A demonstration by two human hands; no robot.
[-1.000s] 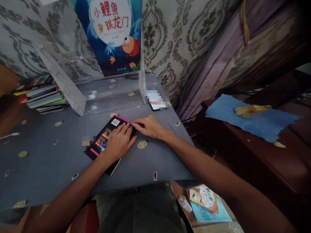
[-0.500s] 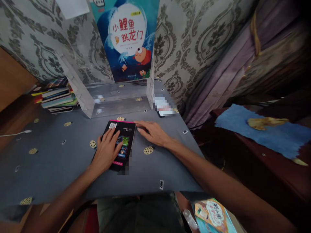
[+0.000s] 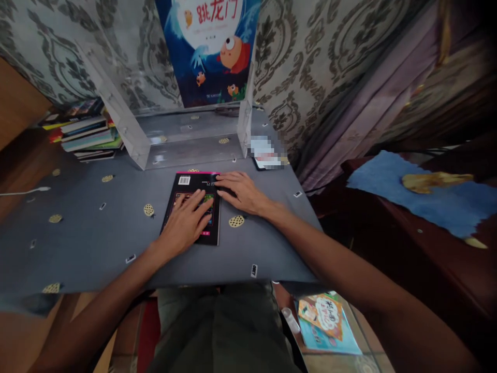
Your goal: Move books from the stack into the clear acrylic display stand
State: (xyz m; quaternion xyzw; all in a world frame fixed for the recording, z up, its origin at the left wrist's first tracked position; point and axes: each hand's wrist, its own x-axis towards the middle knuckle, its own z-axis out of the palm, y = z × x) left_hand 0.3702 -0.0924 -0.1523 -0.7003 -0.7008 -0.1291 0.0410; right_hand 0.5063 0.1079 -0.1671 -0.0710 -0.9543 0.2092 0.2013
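A black book (image 3: 194, 185) with a pink edge along its top and a barcode lies closed on the grey patterned tablecloth. My left hand (image 3: 187, 217) rests flat on its cover, fingers spread and covering part of the small pictures printed there. At the book's upper right edge is my right hand (image 3: 241, 190), its fingers stretched out and their tips touching the cover. Neither hand grips anything. Behind the book stands a clear acrylic stand (image 3: 137, 147), with a blue picture book (image 3: 217, 77) showing fish upright on it.
A stack of books (image 3: 91, 134) sits at the back left. A phone (image 3: 266, 153), partly blurred out, lies right of the stand. A white cable (image 3: 31, 191) reaches in from the left. Right of the table is a blue cloth (image 3: 380, 178); more books (image 3: 326, 321) lie below.
The right fingertips have come onto the book's upper right part. The left hand has slid toward the right side of the cover, and the book lies straighter. The view has tilted down.
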